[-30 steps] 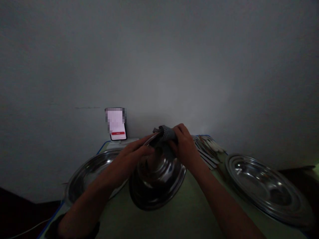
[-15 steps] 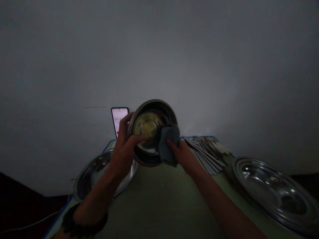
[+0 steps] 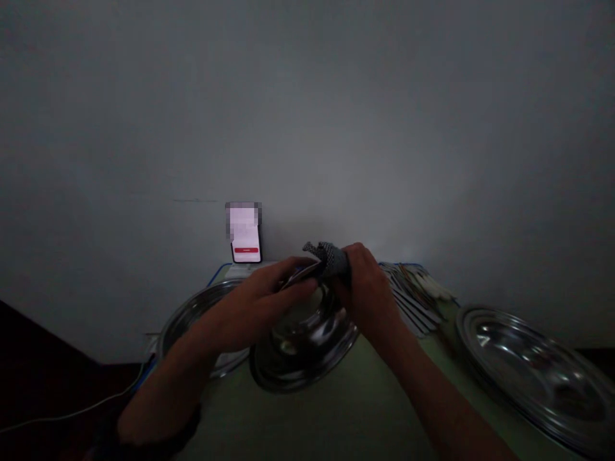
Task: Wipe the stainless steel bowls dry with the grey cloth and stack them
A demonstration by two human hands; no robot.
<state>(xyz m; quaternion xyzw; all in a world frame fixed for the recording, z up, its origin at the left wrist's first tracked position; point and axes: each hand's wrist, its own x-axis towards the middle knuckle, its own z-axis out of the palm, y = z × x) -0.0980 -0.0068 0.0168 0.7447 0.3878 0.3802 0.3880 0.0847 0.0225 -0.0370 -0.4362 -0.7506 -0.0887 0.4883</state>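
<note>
A shiny steel bowl (image 3: 312, 342) is held up over the table, tilted, its broad rim low and towards me. My left hand (image 3: 262, 298) grips the bowl's upper part from the left, thumb on the near side and fingers over the top. In my right hand (image 3: 368, 282) a grey cloth (image 3: 335, 259) is bunched and pressed against the bowl's upper right edge. The cloth and both hands hide part of the bowl's upper edge.
A lit phone (image 3: 246, 246) leans against the wall at the back left. Behind my left forearm stands a steel basin (image 3: 185, 310). Several flat knives or strips (image 3: 416, 307) lie fanned at the back right. Stacked steel trays (image 3: 533, 371) rest on the green table's (image 3: 384, 410) right side.
The bowl has been lowered and turned, so its inside no longer faces me. My left hand has shifted to its upper part; the right hand has moved the cloth from inside to the upper edge.
</note>
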